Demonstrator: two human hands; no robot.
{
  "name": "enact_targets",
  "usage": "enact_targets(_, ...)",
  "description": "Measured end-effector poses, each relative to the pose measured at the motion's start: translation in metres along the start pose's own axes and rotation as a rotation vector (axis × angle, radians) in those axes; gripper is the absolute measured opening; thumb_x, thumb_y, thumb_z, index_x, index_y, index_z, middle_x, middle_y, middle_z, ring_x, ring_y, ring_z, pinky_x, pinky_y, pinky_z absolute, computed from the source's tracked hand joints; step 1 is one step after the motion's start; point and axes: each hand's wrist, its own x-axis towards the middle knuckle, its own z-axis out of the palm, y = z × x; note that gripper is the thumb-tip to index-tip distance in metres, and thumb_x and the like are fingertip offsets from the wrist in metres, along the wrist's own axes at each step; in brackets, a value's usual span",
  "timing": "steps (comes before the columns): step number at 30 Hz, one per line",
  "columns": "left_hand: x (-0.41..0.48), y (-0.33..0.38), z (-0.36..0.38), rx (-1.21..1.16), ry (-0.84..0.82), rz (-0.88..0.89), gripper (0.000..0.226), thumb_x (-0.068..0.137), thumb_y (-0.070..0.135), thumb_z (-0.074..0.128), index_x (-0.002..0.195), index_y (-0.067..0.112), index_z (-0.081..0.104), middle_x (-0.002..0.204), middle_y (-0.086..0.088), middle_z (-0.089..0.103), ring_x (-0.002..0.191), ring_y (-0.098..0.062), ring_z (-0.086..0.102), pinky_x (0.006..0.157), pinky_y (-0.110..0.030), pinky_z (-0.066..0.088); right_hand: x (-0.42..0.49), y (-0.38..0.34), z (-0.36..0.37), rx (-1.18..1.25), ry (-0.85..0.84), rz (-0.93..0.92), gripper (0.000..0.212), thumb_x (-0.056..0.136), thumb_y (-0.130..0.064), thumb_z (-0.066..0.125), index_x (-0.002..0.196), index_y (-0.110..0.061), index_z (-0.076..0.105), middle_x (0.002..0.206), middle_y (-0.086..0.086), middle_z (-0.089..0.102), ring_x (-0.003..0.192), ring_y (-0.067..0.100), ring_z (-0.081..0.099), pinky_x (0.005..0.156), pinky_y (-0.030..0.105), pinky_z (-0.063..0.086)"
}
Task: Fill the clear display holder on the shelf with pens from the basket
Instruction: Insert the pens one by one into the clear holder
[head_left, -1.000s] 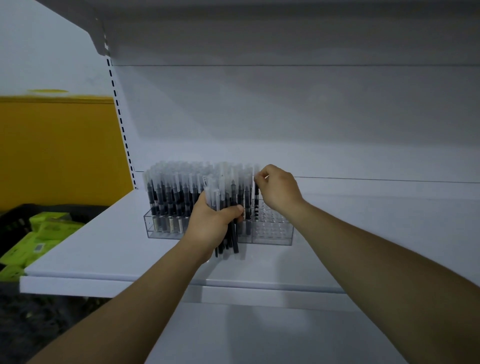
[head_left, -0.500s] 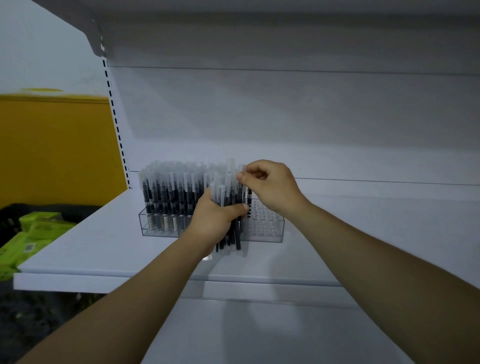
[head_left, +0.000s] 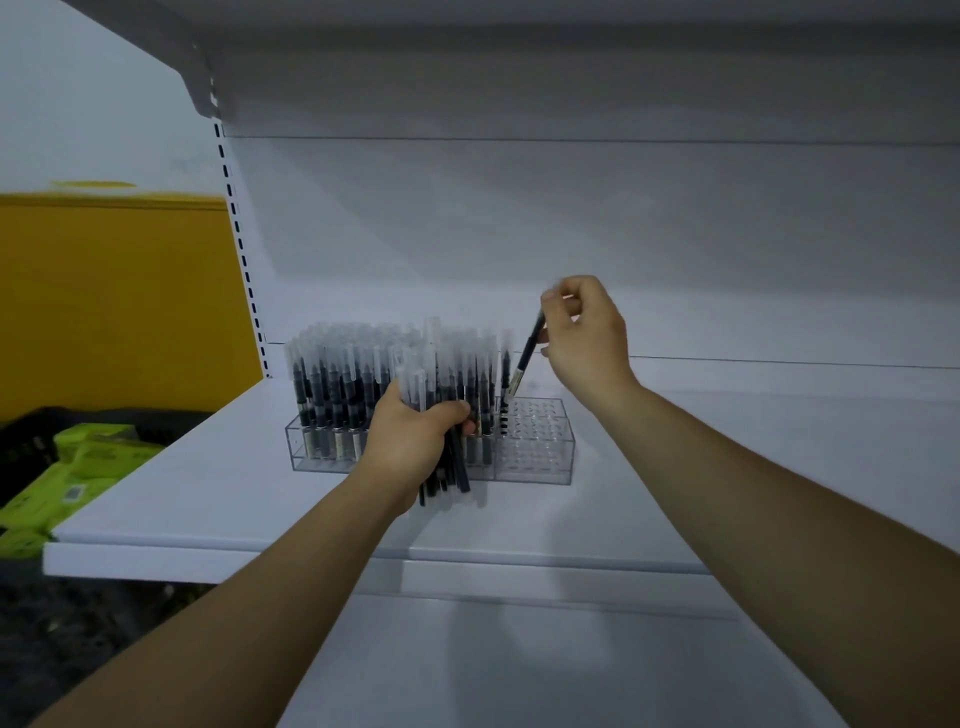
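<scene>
the clear display holder (head_left: 535, 470) stands on the shelf (head_left: 208, 493), set back from its front edge, with open shelf to its right. standing pens (head_left: 358, 374) fill its left and middle; the right end shows bare holes. the left hand (head_left: 415, 441) fingers clench a pen bundle (head_left: 449, 467) before the front wall. the right hand (head_left: 587, 338) fingers pinch one tilted pen (head_left: 527, 353) above the bare holes.

Pale grey back panel (head_left: 571, 234); upper shelf (head_left: 519, 52) overhead; slotted upright (head_left: 236, 228) at left. Yellow wall (head_left: 114, 301) beyond. Dark floor (head_left: 78, 623). Light dim.
</scene>
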Motion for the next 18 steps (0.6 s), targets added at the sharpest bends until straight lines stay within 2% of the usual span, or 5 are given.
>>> enact_targets(3, -0.001, 0.001, -0.001, -0.008, -0.007, 0.008, 0.026, 0.088, 0.001, 0.065, 0.112, 0.003, 0.055, 0.079, -0.008, 0.069, 0.068, -0.02, 0.069, 0.074, -0.035, 0.055, -0.002, 0.014, 0.008, -0.058, -0.042, 0.015, 0.01, 0.098, -0.026, 0.05, 0.104, -0.021, 0.055, 0.085, -0.008, 0.057, 0.08, 0.027, 0.062, 0.077, 0.051, 0.055)
enact_targets(6, -0.002, 0.002, -0.001, -0.016, -0.02, 0.003, 0.025, 0.088, 0.0, 0.064, 0.11, 0.006, 0.056, 0.087, -0.009, 0.069, 0.07, -0.02, 0.069, 0.067, -0.027, 0.056, -0.001, 0.023, 0.012, -0.103, -0.069, 0.016, 0.014, 0.098, -0.026, 0.05, 0.108, -0.018, 0.055, 0.086, -0.007, 0.057, 0.085, 0.029, 0.065, 0.075, 0.043, 0.056)
enact_targets(11, -0.003, 0.002, 0.001, -0.041, -0.031, -0.004, 0.024, 0.088, -0.003, 0.062, 0.107, 0.01, 0.055, 0.091, -0.011, 0.068, 0.076, -0.024, 0.067, 0.063, -0.022, 0.055, -0.004, 0.034, 0.019, -0.198, -0.146, 0.03, 0.017, 0.098, -0.027, 0.05, 0.111, -0.017, 0.056, 0.089, -0.003, 0.06, 0.086, 0.025, 0.065, 0.078, 0.044, 0.056)
enact_targets(15, -0.001, 0.0, 0.001, -0.059, -0.027, -0.016, 0.026, 0.088, -0.005, 0.061, 0.111, 0.004, 0.056, 0.091, -0.012, 0.067, 0.078, -0.026, 0.065, 0.061, -0.021, 0.055, -0.005, 0.035, 0.023, -0.248, -0.182, 0.034, 0.018, 0.099, -0.028, 0.05, 0.109, -0.015, 0.055, 0.092, 0.001, 0.061, 0.084, 0.025, 0.063, 0.079, 0.045, 0.055)
enact_targets(18, 0.0, -0.001, 0.0, -0.05, -0.024, -0.023, 0.028, 0.088, -0.005, 0.061, 0.114, 0.003, 0.056, 0.092, -0.012, 0.068, 0.076, -0.024, 0.066, 0.062, -0.023, 0.056, -0.003, 0.031, 0.024, -0.347, -0.239, 0.008, 0.02, 0.099, -0.029, 0.049, 0.109, -0.012, 0.054, 0.082, 0.0, 0.059, 0.076, 0.024, 0.06, 0.069, 0.035, 0.051)
